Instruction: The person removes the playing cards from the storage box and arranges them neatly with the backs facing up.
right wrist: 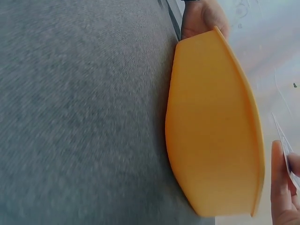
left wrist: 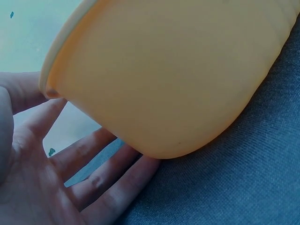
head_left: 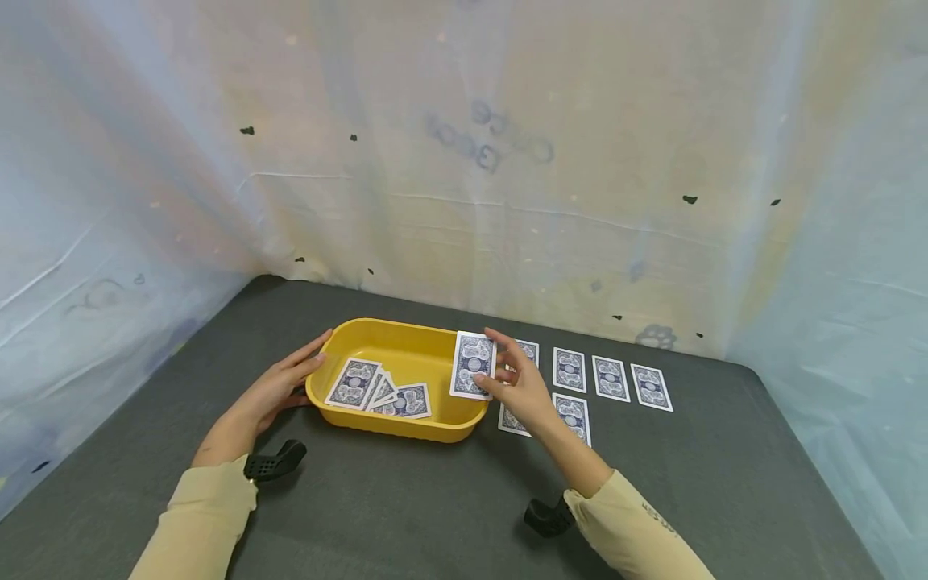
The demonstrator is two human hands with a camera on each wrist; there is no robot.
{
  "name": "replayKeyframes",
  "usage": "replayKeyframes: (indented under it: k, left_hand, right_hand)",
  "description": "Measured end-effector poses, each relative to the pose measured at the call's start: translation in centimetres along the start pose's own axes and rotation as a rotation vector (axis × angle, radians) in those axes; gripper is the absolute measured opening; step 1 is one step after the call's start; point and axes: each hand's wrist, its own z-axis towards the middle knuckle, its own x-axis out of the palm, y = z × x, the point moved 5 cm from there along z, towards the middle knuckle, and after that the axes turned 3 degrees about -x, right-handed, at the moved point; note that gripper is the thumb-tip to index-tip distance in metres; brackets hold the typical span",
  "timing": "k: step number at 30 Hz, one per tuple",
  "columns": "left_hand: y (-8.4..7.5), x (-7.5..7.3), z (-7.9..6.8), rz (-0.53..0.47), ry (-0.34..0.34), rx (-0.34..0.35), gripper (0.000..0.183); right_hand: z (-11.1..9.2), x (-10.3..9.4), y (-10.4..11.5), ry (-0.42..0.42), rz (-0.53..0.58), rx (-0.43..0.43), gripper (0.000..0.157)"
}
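My left hand [head_left: 271,391] holds the left end of a yellow plastic tub [head_left: 406,431]. In the left wrist view, its thumb [left wrist: 23,91] reaches over the rim while the other fingers [left wrist: 124,187] spread against the outer wall. Several playing cards [head_left: 353,383] lie face down in the tub's left half, some overlapping. Over the tub's right end, my right hand [head_left: 525,391] pinches one playing card [head_left: 473,362] between thumb and fingers, its blue patterned back toward the head camera. In the right wrist view, that card [right wrist: 287,161] appears nearly edge-on.
More face-down cards lie right of the tub on the dark grey cloth surface [head_left: 406,515]: a back row ending with the far-right card [head_left: 651,387], and nearer cards [head_left: 573,415] partly behind my right forearm. A pale plastic sheet [head_left: 464,201] hangs behind.
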Motion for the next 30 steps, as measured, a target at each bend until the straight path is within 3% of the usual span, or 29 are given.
replayKeyframes:
  k: [10,22,30]
  left_hand:
    - [0.0,-0.1,0.0,-0.006,0.007,0.008,0.069]
    - [-0.1,-0.1,-0.1,-0.004,0.009,0.013,0.065]
    - [-0.2,-0.1,-0.2,-0.008,0.016,0.011,0.068]
  right_hand:
    - [-1.1,-2.4,-0.2,-0.015,-0.043,0.003,0.069]
    - [-2.5,-5.6,-0.9,-0.065,-0.195,0.03,0.068]
    - [-3.6,-7.9,-1.4,-0.096,-0.205,0.07,0.069]
